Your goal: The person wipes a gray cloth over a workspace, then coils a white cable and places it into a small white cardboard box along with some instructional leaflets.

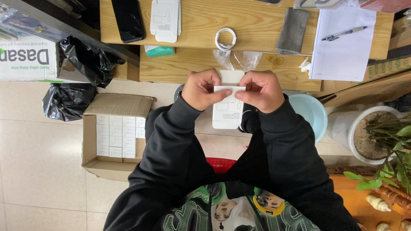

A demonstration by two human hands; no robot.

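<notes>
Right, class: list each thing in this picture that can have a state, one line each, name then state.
left hand: pinching the small white box
right hand: pinching the same box
small white box: held over the lap, end flap folded
cardboard carton: open, filled with rows of white boxes
phone: screen dark, lying flat
white cable: coiled
pen: lying on the notepad
notepad: open, page blank
</notes>
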